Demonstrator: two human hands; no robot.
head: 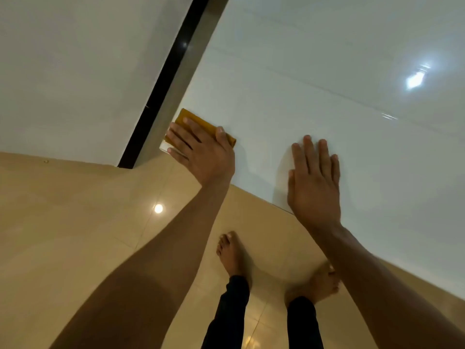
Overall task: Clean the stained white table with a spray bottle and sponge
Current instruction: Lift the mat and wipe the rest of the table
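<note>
Yellow sponge point(201, 123) half hidden under flat left hand point(198, 149) at white table point(314, 71) corner — right hand point(314, 182) flat, empty.

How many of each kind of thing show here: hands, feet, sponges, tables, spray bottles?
Hands: 2, left hand on the sponge, right hand flat on the table
Feet: 2
Sponges: 1
Tables: 1
Spray bottles: 0
Total: 6

Floor point(75, 222) is glossy beige tile with thin grout lines, and a round ceiling light reflection point(158, 208) shows in it. The upper left is a plain off-white wall point(70, 71). A black vertical strip point(166, 79) runs along its edge, with a grey band right beside it.
</note>
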